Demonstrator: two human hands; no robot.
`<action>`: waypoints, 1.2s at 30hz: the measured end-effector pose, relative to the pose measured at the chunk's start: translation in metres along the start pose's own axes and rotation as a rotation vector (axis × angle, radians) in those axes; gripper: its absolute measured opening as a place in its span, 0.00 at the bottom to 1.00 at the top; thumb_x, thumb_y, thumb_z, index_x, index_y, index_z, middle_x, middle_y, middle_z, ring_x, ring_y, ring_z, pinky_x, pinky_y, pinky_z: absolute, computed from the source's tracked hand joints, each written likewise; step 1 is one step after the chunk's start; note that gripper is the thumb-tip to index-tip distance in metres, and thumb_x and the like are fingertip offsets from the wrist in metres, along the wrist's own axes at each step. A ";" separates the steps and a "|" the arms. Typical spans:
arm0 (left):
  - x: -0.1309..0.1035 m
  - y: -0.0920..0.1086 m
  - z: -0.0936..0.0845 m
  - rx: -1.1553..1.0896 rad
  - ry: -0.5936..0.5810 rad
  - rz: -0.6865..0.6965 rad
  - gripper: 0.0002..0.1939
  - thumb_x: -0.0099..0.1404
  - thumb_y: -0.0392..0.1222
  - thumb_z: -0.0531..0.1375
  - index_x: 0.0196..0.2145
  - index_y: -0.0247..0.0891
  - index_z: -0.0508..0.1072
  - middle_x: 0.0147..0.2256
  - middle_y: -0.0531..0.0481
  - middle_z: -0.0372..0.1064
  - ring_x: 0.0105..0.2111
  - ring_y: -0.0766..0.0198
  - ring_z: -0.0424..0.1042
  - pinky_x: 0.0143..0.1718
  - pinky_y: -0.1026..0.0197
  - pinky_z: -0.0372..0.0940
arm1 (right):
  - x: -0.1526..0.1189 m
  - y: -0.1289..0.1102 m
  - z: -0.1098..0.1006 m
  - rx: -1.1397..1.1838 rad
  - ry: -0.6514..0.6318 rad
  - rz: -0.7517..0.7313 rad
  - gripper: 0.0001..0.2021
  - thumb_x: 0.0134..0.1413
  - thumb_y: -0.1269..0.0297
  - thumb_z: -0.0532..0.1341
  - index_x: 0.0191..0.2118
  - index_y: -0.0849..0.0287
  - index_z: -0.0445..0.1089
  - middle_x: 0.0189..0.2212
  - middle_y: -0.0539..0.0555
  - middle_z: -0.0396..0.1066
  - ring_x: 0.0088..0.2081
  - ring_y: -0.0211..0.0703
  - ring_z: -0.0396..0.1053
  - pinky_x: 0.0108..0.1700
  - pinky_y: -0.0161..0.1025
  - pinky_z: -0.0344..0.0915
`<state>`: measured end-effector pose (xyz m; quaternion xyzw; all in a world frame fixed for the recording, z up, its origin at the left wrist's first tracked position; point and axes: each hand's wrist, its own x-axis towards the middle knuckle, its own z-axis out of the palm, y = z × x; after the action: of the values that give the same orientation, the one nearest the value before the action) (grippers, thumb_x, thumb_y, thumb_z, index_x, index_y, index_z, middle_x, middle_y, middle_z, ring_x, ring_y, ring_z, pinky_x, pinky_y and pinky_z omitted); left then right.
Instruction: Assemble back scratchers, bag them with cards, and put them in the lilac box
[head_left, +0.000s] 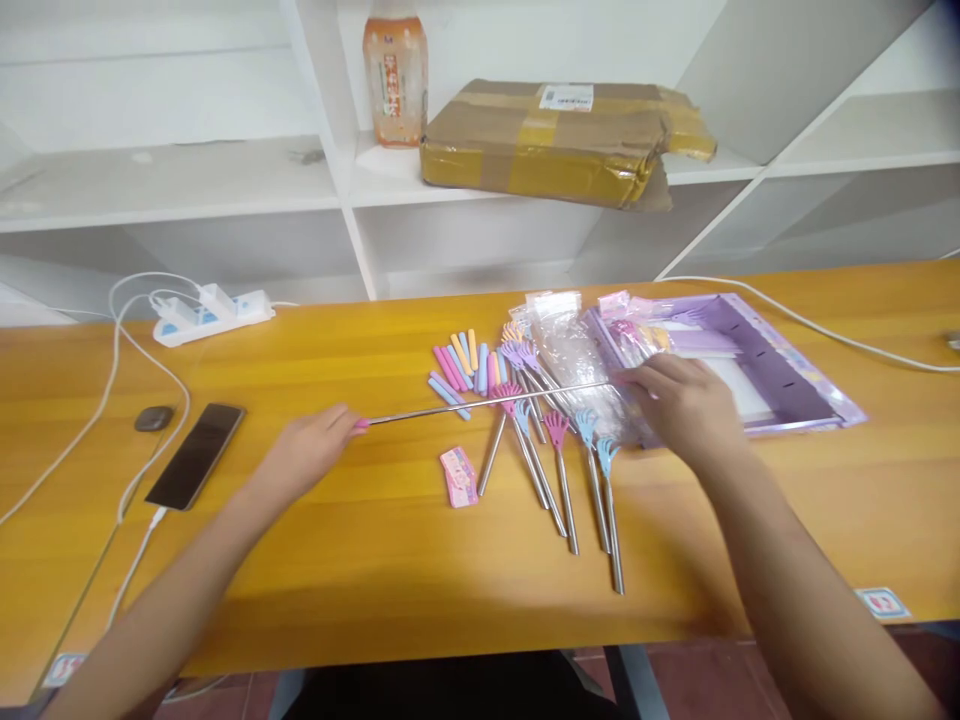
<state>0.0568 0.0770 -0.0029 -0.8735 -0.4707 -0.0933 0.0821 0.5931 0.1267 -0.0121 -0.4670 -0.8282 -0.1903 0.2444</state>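
Stretched between my hands is a telescopic back scratcher (450,407), its thin metal rod drawn out long. My left hand (319,445) is closed round one end, where a bit of pink shows. The other end sits in the closed fingers of my right hand (679,400), which hides it. Beneath the rod lie several back scratchers (556,430) with pink, blue and purple claw heads and metal shafts. Pastel tubes (454,365) in pink, blue and yellow are heaped behind the rod. Small pink cards (459,477) lie in front of it.
Clear plastic bags (566,345) lie beside a purple tray (814,400) holding packaged pieces. At the left are a phone (196,455) on a cable, a small dark object (154,418) and a power strip (214,318). A taped carton (555,140) and bottle (395,85) stand on the shelf.
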 end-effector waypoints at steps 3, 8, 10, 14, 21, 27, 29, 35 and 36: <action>0.032 0.052 0.017 -0.044 0.021 -0.016 0.21 0.85 0.49 0.47 0.42 0.37 0.75 0.34 0.46 0.74 0.28 0.61 0.69 0.27 0.57 0.51 | 0.039 -0.078 0.009 0.065 0.012 -0.146 0.11 0.71 0.75 0.60 0.39 0.58 0.78 0.33 0.55 0.74 0.36 0.46 0.66 0.41 0.42 0.56; 0.064 0.098 0.024 -0.103 0.010 -0.008 0.20 0.85 0.47 0.48 0.43 0.36 0.76 0.33 0.46 0.73 0.27 0.62 0.70 0.26 0.55 0.48 | 0.067 -0.158 0.014 0.070 -0.053 -0.252 0.12 0.72 0.76 0.59 0.35 0.59 0.74 0.32 0.55 0.71 0.35 0.47 0.62 0.42 0.43 0.54; 0.063 0.095 0.023 -0.105 0.014 0.047 0.21 0.85 0.48 0.48 0.41 0.37 0.75 0.32 0.47 0.72 0.26 0.63 0.68 0.26 0.56 0.47 | 0.064 -0.159 0.014 0.119 -0.064 -0.249 0.11 0.73 0.75 0.59 0.36 0.59 0.74 0.33 0.54 0.71 0.36 0.46 0.62 0.42 0.43 0.54; 0.055 0.084 0.025 -0.116 0.027 0.112 0.20 0.85 0.47 0.49 0.39 0.37 0.74 0.31 0.48 0.71 0.26 0.62 0.68 0.26 0.56 0.48 | 0.054 -0.150 0.016 0.176 -0.109 -0.264 0.11 0.74 0.75 0.59 0.37 0.58 0.74 0.34 0.54 0.71 0.37 0.46 0.63 0.42 0.42 0.54; 0.049 0.082 0.031 -0.162 -0.009 0.118 0.21 0.85 0.48 0.48 0.39 0.37 0.74 0.33 0.47 0.72 0.27 0.62 0.70 0.26 0.57 0.51 | 0.050 -0.156 0.025 0.218 -0.129 -0.258 0.11 0.74 0.74 0.58 0.39 0.58 0.75 0.33 0.54 0.71 0.37 0.46 0.65 0.43 0.42 0.55; 0.046 0.078 0.030 -0.156 -0.052 0.093 0.23 0.85 0.50 0.47 0.39 0.37 0.74 0.32 0.46 0.74 0.28 0.60 0.72 0.26 0.57 0.52 | 0.045 -0.155 0.025 0.182 -0.126 -0.249 0.10 0.73 0.74 0.59 0.39 0.58 0.75 0.34 0.54 0.72 0.37 0.47 0.64 0.44 0.43 0.55; 0.049 0.081 0.028 -0.153 -0.129 0.065 0.23 0.85 0.51 0.46 0.40 0.37 0.74 0.32 0.45 0.75 0.27 0.59 0.73 0.26 0.57 0.52 | 0.045 -0.159 0.025 0.159 -0.116 -0.233 0.09 0.73 0.75 0.60 0.39 0.59 0.75 0.35 0.54 0.72 0.38 0.47 0.64 0.44 0.44 0.55; 0.053 0.078 0.021 -0.197 -0.264 0.010 0.21 0.85 0.52 0.48 0.40 0.38 0.72 0.30 0.44 0.76 0.26 0.57 0.75 0.27 0.58 0.57 | 0.044 -0.163 0.016 0.128 -0.126 -0.225 0.10 0.73 0.74 0.60 0.37 0.58 0.75 0.34 0.55 0.73 0.37 0.48 0.64 0.44 0.44 0.55; 0.046 0.067 0.018 -0.206 -0.276 0.010 0.20 0.84 0.51 0.48 0.40 0.39 0.72 0.31 0.44 0.77 0.27 0.57 0.75 0.28 0.58 0.59 | 0.038 -0.152 0.010 0.124 -0.133 -0.220 0.10 0.72 0.74 0.59 0.39 0.58 0.76 0.35 0.55 0.73 0.38 0.48 0.65 0.44 0.44 0.56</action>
<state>0.1393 0.0819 -0.0131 -0.8842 -0.4610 -0.0200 -0.0727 0.4423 0.0838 -0.0109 -0.3688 -0.8990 -0.1332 0.1951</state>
